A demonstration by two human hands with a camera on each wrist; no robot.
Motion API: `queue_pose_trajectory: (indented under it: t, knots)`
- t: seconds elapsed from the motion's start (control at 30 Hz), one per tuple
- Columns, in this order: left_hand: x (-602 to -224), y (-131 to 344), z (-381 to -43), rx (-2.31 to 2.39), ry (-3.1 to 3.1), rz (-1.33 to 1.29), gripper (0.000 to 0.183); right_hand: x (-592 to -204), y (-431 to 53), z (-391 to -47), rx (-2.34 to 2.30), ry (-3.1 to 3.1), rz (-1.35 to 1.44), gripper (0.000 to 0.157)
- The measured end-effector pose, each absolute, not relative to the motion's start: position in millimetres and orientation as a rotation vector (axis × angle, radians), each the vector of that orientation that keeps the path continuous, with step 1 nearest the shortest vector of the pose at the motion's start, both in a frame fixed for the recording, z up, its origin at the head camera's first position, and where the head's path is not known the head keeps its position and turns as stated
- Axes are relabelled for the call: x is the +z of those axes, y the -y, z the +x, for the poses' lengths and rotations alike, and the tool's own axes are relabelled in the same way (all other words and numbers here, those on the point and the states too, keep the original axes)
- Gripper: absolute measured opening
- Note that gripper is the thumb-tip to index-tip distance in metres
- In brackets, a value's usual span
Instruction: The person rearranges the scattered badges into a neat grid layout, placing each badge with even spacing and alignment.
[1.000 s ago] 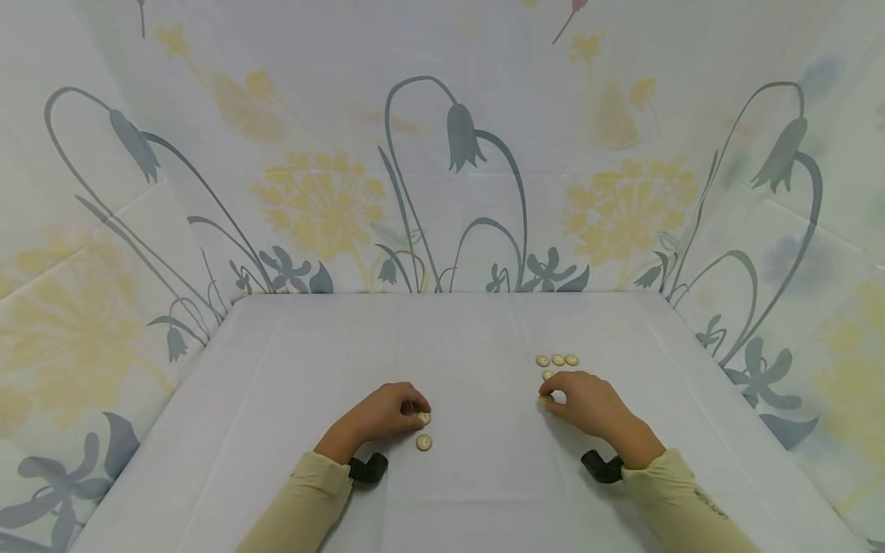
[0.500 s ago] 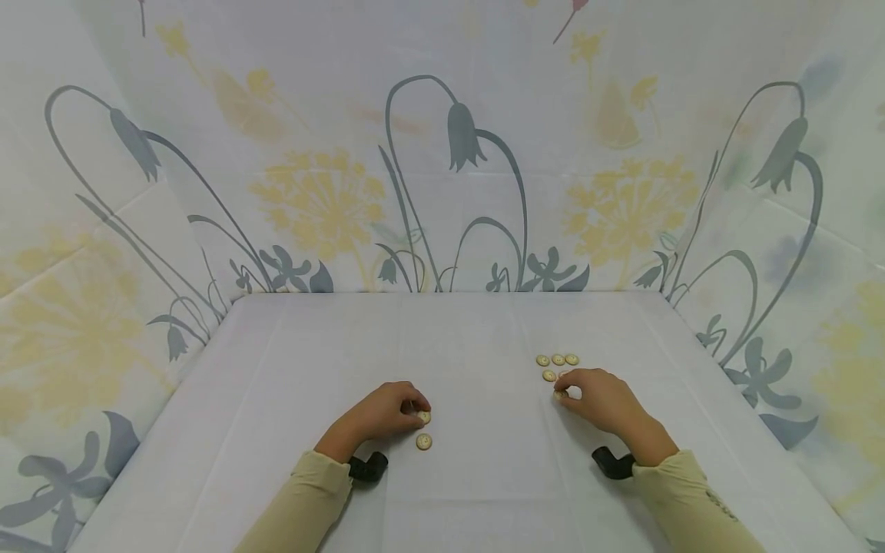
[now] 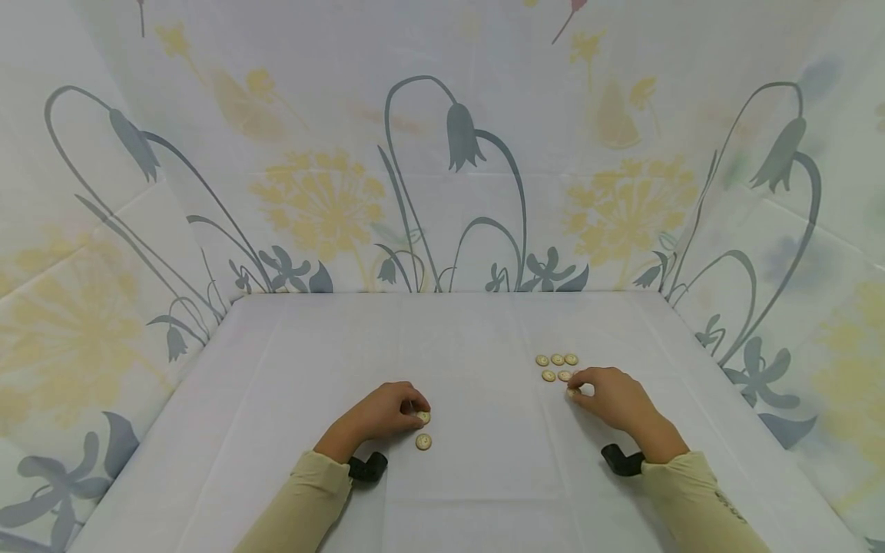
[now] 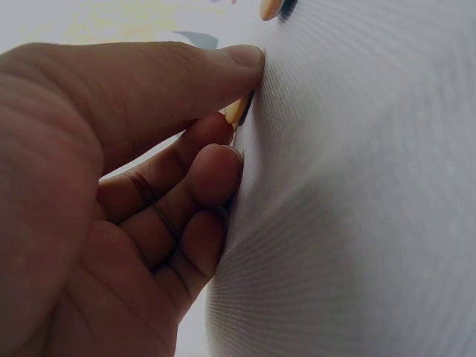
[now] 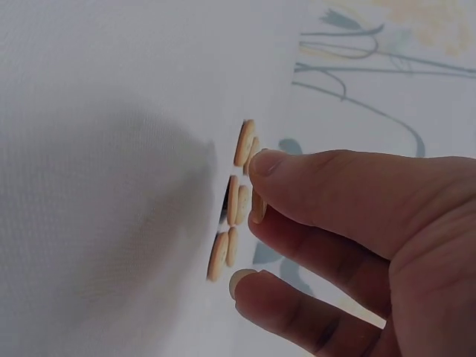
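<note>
Small round tan discs, ringed at the rim and marked on the face like buttons, lie on the white cloth. My right hand (image 3: 615, 399) pinches one disc (image 3: 571, 392) between thumb and fingers at the front of a group. In the right wrist view that disc (image 5: 258, 208) shows under the thumb, beside two lines of discs (image 5: 233, 201). My left hand (image 3: 387, 411) rests on the cloth, thumb and finger pinching another disc (image 3: 424, 417). Just nearer lies a single disc (image 3: 424, 442). In the left wrist view the thumb partly hides the pinched disc (image 4: 236, 110).
The back row of discs (image 3: 557, 359) stands beyond my right fingers, with a second row (image 3: 548, 375) in front, partly covered by the hand. A flower-printed curtain (image 3: 442, 192) rises behind the cloth-covered table (image 3: 477, 476) and along both sides.
My right hand has shifted rightward along the front of the group, a disc between its fingers, uncovering discs of the second row. The left hand has stayed in place.
</note>
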State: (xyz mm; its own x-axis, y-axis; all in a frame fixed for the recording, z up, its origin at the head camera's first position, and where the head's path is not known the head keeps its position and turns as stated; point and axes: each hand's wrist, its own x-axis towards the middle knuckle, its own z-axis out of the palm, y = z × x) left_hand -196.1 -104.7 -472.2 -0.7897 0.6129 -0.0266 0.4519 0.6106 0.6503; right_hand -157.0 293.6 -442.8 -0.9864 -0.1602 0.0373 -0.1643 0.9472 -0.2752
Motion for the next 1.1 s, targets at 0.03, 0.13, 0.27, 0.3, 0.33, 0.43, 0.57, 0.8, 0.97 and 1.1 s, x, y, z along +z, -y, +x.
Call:
queue_pose_trajectory:
  t: [0.03, 0.13, 0.27, 0.3, 0.33, 0.43, 0.57, 0.8, 0.97, 1.1]
  knots:
    - [-472.2, 104.7, -196.2, 0.944, -2.592, 0.876, 0.017, -442.6, -294.2, -156.9, 0.438, 3.09, 0.248, 0.013]
    - [-472.0, 104.4, -196.5, 0.944, -2.59, 0.88, 0.017, -441.5, -295.9, -156.8, 0.443, 3.099, 0.225, 0.014]
    - [-471.4, 103.9, -196.4, 0.942, -2.588, 0.886, 0.017, -440.5, -299.0, -157.2, 0.448, 3.107, 0.203, 0.015]
    - [-471.3, 103.8, -196.4, 0.941, -2.588, 0.886, 0.017, -440.6, -300.1, -157.5, 0.447, 3.109, 0.198, 0.015]
    - [-471.1, 103.8, -196.4, 0.941, -2.588, 0.885, 0.017, -440.4, -301.2, -157.6, 0.445, 3.109, 0.198, 0.016]
    - [-470.1, 103.8, -196.3, 0.943, -2.586, 0.887, 0.017, -440.5, -304.4, -157.8, 0.446, 3.107, 0.194, 0.016]
    - [-469.7, 105.0, -196.2, 0.937, -2.589, 0.896, 0.017, -442.6, -306.3, -157.6, 0.46, 3.117, 0.167, 0.016]
    - [-472.6, 108.1, -196.1, 0.92, -2.596, 0.9, 0.017, -445.5, -306.3, -157.6, 0.476, 3.158, 0.114, 0.018]
    - [-473.0, 106.6, -195.8, 0.951, -2.576, 0.881, 0.017, -447.5, -309.1, -159.8, 0.448, 3.168, 0.081, 0.019]
    - [-472.3, 105.7, -195.9, 0.951, -2.581, 0.878, 0.017, -447.2, -310.5, -161.6, 0.449, 3.166, 0.081, 0.019]
